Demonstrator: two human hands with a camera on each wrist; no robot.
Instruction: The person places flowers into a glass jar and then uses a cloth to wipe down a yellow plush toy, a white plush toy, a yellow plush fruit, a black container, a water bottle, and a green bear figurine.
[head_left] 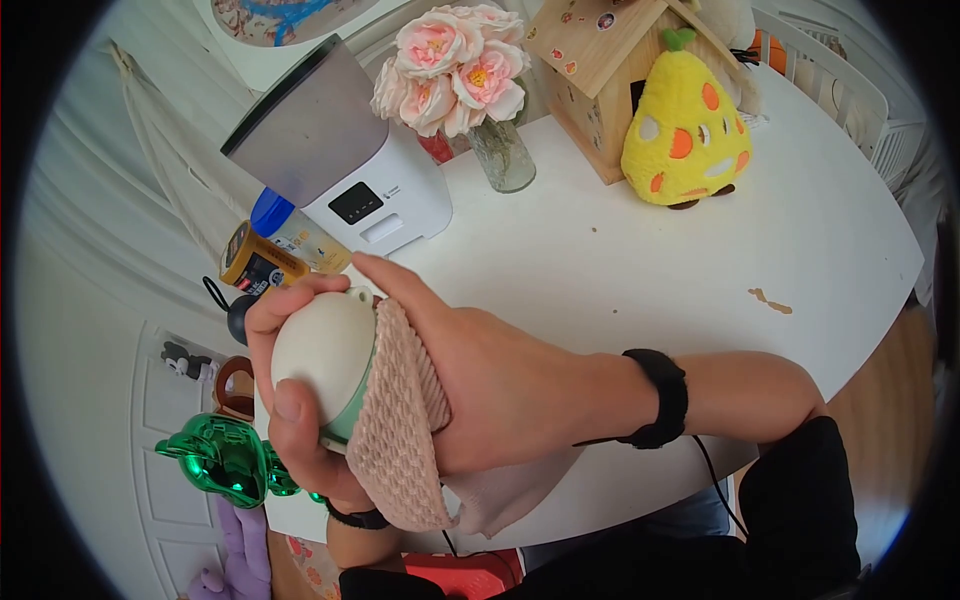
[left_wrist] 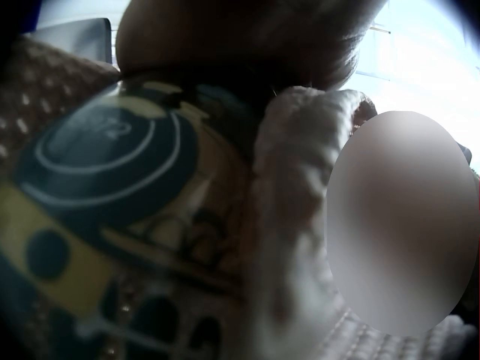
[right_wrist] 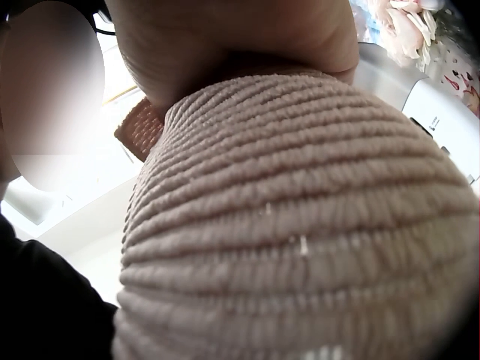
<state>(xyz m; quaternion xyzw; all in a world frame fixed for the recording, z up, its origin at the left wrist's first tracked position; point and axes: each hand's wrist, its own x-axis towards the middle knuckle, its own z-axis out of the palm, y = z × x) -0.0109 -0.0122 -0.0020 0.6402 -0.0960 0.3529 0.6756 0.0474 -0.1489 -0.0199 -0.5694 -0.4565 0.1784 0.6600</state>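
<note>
A rounded cup with a cream domed lid [head_left: 322, 345] and green rim lies tilted between both hands in the head view. My left hand [head_left: 308, 450] grips it, with thumb and fingers curled about the lid. On its near side, my right hand [head_left: 510, 375] holds a pink textured cloth [head_left: 392, 455] against the cup, index finger stretched along the lid's edge. The left wrist view shows the cup's glossy side [left_wrist: 112, 165], printed in dark teal and yellow. Ribbed cloth [right_wrist: 292, 217] wraps a rounded form below the palm in the right wrist view. The right fingertips are mostly hidden.
Beyond the hands on the white table [head_left: 560, 270] stand a pet feeder [head_left: 350, 170], a blue-lidded jar [head_left: 300, 235], a brown-yellow container [head_left: 255, 260], a vase of pink roses [head_left: 500, 150], a wooden house [head_left: 590, 90] and a yellow plush [head_left: 690, 135]. A shiny green figure [head_left: 220, 460] is at the left.
</note>
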